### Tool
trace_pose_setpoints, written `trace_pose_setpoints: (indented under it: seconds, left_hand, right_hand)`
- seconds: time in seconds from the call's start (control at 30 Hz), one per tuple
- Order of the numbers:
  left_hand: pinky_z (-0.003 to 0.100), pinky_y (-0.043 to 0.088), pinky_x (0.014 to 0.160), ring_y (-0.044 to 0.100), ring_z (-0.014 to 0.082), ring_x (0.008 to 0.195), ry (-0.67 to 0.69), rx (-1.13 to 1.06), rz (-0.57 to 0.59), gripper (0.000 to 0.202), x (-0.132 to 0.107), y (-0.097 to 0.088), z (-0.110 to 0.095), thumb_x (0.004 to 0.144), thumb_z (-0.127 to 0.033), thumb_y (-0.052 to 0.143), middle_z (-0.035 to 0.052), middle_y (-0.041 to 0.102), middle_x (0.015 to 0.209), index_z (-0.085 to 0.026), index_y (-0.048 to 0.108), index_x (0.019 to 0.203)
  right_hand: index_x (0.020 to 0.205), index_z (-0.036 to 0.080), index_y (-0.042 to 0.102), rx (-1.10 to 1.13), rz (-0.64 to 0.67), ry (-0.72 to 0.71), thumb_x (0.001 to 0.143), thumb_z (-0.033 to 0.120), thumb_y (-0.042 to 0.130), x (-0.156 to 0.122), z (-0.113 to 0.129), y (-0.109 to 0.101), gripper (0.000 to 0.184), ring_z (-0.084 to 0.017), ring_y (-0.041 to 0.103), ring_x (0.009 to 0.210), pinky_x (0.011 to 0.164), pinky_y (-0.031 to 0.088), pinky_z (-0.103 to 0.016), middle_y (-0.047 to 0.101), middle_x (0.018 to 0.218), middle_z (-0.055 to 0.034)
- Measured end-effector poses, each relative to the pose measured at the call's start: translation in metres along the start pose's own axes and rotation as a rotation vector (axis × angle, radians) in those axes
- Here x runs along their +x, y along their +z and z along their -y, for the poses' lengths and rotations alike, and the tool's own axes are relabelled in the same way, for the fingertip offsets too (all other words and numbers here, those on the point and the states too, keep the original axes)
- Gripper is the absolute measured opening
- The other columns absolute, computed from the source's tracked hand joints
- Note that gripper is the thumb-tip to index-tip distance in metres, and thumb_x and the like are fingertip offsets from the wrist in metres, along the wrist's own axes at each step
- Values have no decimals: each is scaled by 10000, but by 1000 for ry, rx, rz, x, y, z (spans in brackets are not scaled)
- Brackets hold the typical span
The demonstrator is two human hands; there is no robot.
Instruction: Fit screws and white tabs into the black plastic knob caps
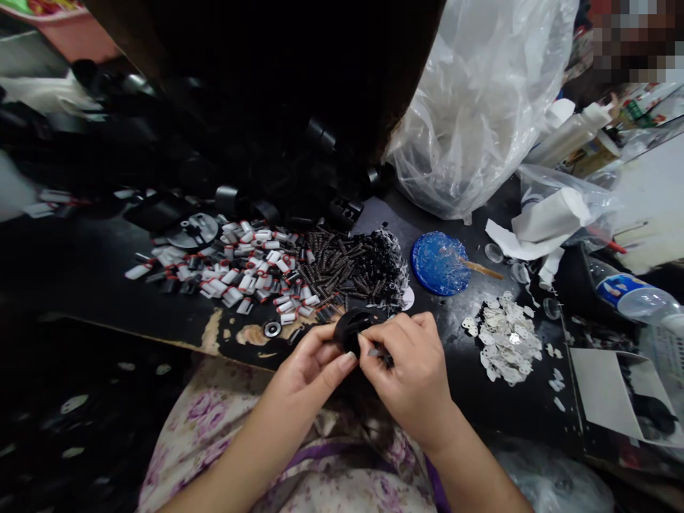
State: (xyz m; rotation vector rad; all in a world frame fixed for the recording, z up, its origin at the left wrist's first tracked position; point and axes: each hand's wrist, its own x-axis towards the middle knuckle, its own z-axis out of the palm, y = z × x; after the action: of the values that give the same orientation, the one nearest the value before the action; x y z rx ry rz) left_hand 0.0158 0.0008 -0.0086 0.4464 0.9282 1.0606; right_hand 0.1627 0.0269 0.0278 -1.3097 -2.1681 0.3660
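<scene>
My left hand (313, 370) and my right hand (409, 370) meet at the near edge of a black worktable (96, 271). Together they grip a small round black plastic part (350, 329). The left fingers are closed on its left side. The right fingers pinch a small grey metal piece (375, 351) against the part. Just behind the hands lie a heap of dark coil springs (331, 267), a pile of white and red clips (240, 274) and a heap of small black pieces (382, 267).
A blue round lid (439, 262) with a stick lies right of the springs. Thin silvery discs (505, 338) are piled at the right. A large clear plastic bag (481, 107), a water bottle (633, 296) and white paper scraps (539, 221) crowd the back right.
</scene>
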Motion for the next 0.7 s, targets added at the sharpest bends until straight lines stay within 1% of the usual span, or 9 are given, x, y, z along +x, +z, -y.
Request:
trace_pose_setpoints:
  seconds: [0.1,0.2,0.33,0.43,0.5,0.57,0.6,0.67,0.7]
  left_hand:
    - [183,526,832,705,137,915,-3,50,14,214,2,-5,1,791,-285,779,-16,765,933,-281,701,991]
    - [206,538,834,711,157,921,-12,85,32,199,2,-10,0,795,-313,769,-6,769,927,-274,690,974]
    - [223,546,857,707,196,984,1,286,77,234,3,-19,-1,793,-341,762,18,766,1013,-269,688,1002]
    - [223,569,807,724,217,938,-1,407,75,260,6,-23,2,771,-393,768,20,770,1010,-280,695,993]
    - [224,573,798,728,225,923,-4,433,68,264,8,-23,4,758,-433,766,14,774,1002,-291,702,972]
    - [247,570,835,719,242,962,-24,407,47,300,8,-20,4,731,-475,775,10,775,1019,-300,705,965]
    - [269,566,866,709,256,998,-42,387,23,337,8,-18,2,715,-487,783,10,774,1039,-300,702,984]
    - [336,539,945,686,278,1055,-88,346,-54,405,7,-14,-6,710,-465,792,1,773,1058,-287,683,1057]
    - [371,510,989,677,279,1071,-105,323,-108,408,7,-13,-11,738,-434,778,-15,775,1051,-276,666,1097]
  right_hand:
    - [798,169,618,-26,62,-12,905,132,566,-1,-1,-1,125,-140,546,679,718,313,-348,629,730,2]
    - [791,176,604,-50,89,-22,913,135,540,-3,-3,-2,144,-140,522,672,710,308,-354,617,742,3]
    - [768,180,587,-91,88,-11,905,144,525,-6,-5,0,155,-144,502,670,701,325,-350,601,729,4]
    - [761,181,586,-112,97,4,903,163,534,-10,-5,4,152,-142,526,683,701,342,-342,617,734,9]
    - [779,185,597,-116,110,36,906,181,557,-13,-5,4,132,-137,553,696,704,350,-339,643,756,18]
    - [836,204,621,-99,139,63,917,215,588,-16,-5,-3,89,-128,586,717,712,363,-333,679,795,39]
    - [885,232,638,-95,162,82,926,241,601,-18,-7,-10,56,-122,603,734,724,377,-325,699,824,57]
    - [984,304,657,-133,179,160,949,274,597,-24,-19,-31,76,-117,636,794,768,405,-307,730,899,83]
    - [991,341,665,-219,139,235,959,276,581,-27,-29,-42,111,-120,644,812,777,413,-300,737,913,86]
